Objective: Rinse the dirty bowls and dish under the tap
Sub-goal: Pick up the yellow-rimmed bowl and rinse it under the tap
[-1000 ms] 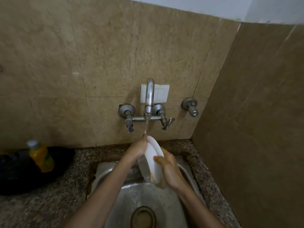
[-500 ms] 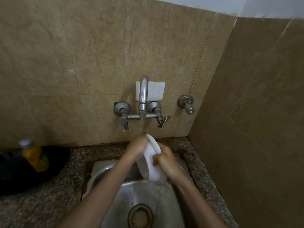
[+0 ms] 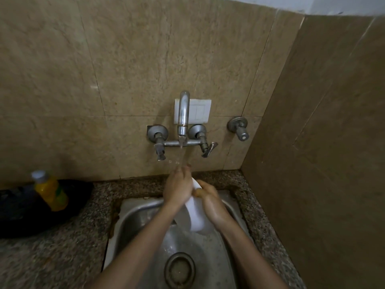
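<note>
A white bowl (image 3: pixel 194 213) stands on edge between my hands over the steel sink (image 3: pixel 133 222). My left hand (image 3: pixel 178 186) covers its upper rim from the left, fingers wrapped over the top. My right hand (image 3: pixel 210 202) grips its outer side from the right. Water runs from the wall tap (image 3: pixel 183 117) in a thin stream onto my left fingers and the bowl's top. Most of the bowl's inside is hidden by my left hand and wrist.
A yellow bottle (image 3: pixel 50 191) with a white cap stands on a dark pan or bag (image 3: pixel 25 209) on the speckled counter at left. A separate valve (image 3: pixel 238 128) juts from the wall right of the tap. The tiled side wall stands close on the right. The drain (image 3: pixel 179 270) lies below my arms.
My left hand has slid up over the bowl's top rim into the stream, hiding more of it. The bowl has turned more edge-on and sits slightly lower between my hands.
</note>
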